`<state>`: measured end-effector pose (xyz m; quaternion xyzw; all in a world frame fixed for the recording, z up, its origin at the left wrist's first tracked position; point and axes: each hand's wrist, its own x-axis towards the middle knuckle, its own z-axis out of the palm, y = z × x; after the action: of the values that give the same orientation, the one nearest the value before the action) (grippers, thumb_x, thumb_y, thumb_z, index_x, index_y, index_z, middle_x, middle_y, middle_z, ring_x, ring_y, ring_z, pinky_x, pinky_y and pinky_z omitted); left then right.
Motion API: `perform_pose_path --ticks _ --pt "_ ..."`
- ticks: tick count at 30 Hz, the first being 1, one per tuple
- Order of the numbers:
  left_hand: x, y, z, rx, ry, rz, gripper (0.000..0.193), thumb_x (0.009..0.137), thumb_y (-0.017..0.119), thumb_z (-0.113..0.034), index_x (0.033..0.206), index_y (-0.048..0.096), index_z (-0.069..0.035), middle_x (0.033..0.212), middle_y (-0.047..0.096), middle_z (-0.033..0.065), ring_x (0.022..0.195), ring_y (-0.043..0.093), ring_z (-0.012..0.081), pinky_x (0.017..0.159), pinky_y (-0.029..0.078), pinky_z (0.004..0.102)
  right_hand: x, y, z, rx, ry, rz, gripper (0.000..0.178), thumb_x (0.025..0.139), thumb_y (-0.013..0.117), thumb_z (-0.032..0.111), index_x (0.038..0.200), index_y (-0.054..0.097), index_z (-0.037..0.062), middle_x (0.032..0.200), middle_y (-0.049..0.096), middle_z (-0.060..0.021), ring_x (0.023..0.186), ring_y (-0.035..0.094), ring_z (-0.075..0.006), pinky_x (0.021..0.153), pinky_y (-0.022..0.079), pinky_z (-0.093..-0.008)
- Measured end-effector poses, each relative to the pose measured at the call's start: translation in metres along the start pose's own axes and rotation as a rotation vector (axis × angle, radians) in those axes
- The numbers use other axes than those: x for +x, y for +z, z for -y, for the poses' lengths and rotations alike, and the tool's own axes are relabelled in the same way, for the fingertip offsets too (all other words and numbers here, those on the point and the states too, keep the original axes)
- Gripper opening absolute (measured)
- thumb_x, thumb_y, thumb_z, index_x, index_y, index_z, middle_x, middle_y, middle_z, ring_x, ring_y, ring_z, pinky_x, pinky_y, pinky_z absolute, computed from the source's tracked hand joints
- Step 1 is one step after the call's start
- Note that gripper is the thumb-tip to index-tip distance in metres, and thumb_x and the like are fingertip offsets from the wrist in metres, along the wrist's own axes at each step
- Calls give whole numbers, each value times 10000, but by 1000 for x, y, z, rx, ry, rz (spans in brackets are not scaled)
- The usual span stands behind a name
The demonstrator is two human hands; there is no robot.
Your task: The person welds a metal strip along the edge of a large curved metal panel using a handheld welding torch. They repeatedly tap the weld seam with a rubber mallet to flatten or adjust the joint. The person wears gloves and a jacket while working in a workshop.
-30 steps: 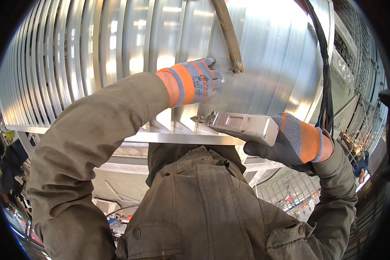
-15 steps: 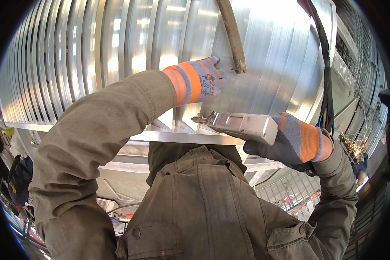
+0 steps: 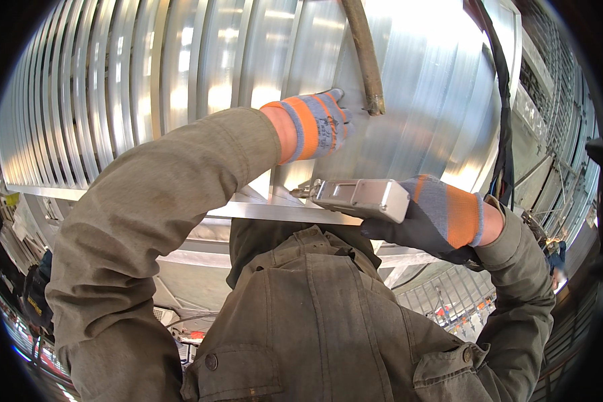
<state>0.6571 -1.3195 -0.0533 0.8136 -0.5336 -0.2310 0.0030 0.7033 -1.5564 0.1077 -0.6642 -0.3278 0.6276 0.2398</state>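
My left hand [image 3: 318, 125], in a grey and orange work glove, rests on a large ribbed panel of shiny metal [image 3: 211, 74]. Its fingers point right and are slightly apart, with the fingertips partly hidden against the metal. A boxy silver handheld welding gun [image 3: 360, 195] is in my right hand [image 3: 435, 214], gloved alike with a dark palm. The gun's narrow nozzle points left, close to the panel's near edge, below my left hand. Whether the nozzle touches the metal, I cannot tell.
A brown tube [image 3: 366, 63] hangs over the panel, its lower end just right of my left hand. Down the right side runs a dark cable bundle [image 3: 501, 100]. A light metal bar [image 3: 281, 212] borders the panel's near edge. Wire-mesh racks [image 3: 566, 100] stand farther right.
My right hand and the welding gun have shifted a little left. My left hand has moved slightly right, still on the panel. Sparks bright at far right before now barely show beyond my sleeve.
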Motion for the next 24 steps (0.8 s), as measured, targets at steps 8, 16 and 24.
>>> perform_pose_path --ticks 8,16,24 --pt "6 3 -2 -85 -92 27 115 1000 775 -135 1088 814 -197 1164 693 -50 1194 702 192 1217 468 455 29 4 15 38 7 73 472 1172 695 435 1569 689 180 1065 841 -164 872 785 -351 845 622 -441" --pt "5 3 -3 -65 -58 -3 176 1023 743 -138 1174 823 -177 1210 743 -34 1243 718 212 1261 456 452 39 -5 31 91 160 191 473 1183 668 454 1576 681 191 1137 845 -173 993 800 -372 926 618 -449" --pt "8 8 -4 -57 -93 18 289 1137 644 -249 1371 796 -173 1302 783 12 1283 730 266 1301 452 465 47 2 32 60 114 172 523 1170 660 520 1576 679 191 1144 839 -192 1046 786 -438 946 613 -495"
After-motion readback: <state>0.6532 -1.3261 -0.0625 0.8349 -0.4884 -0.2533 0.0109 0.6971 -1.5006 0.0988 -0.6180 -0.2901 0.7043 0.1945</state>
